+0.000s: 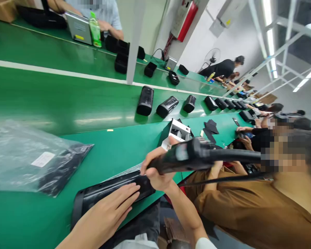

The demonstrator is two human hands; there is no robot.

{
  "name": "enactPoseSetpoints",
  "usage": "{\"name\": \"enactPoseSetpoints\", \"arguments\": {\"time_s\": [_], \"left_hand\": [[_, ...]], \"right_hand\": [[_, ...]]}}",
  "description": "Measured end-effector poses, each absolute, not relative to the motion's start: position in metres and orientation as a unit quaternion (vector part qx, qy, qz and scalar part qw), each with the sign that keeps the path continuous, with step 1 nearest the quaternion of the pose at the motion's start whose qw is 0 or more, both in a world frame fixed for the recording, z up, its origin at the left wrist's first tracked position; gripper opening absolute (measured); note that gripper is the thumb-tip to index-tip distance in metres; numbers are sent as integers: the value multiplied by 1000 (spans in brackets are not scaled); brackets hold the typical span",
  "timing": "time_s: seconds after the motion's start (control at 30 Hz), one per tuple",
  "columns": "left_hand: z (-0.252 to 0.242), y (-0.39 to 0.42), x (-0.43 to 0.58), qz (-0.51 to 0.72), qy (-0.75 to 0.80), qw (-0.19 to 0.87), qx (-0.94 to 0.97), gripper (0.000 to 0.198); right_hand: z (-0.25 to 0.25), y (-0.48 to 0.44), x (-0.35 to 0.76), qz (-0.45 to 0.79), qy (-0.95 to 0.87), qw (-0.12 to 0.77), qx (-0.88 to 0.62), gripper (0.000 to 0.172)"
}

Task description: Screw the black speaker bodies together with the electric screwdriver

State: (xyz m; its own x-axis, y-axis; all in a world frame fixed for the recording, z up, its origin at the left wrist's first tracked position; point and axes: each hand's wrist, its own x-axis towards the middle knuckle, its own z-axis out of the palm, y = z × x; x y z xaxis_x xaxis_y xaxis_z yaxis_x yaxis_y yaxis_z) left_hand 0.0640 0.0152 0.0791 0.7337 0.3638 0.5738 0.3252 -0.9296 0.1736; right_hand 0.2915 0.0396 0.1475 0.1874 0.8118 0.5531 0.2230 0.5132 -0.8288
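A long black glossy device [93,197] with a perforated strip lies on the green bench in front of me. My left hand [107,211] rests on it, fingers stretched flat across its surface. Just past its far right end, my right hand [159,171] is wrapped around the handle of a black handheld tool [181,155] with a thick hose running off to the right. The tool is blurred by motion and hangs over the device's right end. I cannot tell whether its tip, on the left, touches the device. Clear plastic film shows behind the device.
On the left lies a clear plastic bag [18,159] with dark contents. An open white-and-black box [177,131] stands beyond the tool. Several black units [145,100] line the green conveyor [54,97]. A co-worker in a brown shirt [230,200] sits close on the right.
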Motion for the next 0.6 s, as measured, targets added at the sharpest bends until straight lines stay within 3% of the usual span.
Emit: {"name": "enactPoseSetpoints", "arguments": {"time_s": [0.13,0.23,0.33,0.6], "left_hand": [[78,21,65,339,179,16,924,39],[71,22,64,349,178,7,920,41],[62,21,61,339,180,17,923,43],[63,19,62,332,189,44,923,38]], "right_hand": [[205,49,342,69,-522,729,-438,29],[223,65,379,8,-488,735,-471,36],[212,83,396,5,-473,723,-504,44],[186,69,381,83,-475,706,-518,43]]}}
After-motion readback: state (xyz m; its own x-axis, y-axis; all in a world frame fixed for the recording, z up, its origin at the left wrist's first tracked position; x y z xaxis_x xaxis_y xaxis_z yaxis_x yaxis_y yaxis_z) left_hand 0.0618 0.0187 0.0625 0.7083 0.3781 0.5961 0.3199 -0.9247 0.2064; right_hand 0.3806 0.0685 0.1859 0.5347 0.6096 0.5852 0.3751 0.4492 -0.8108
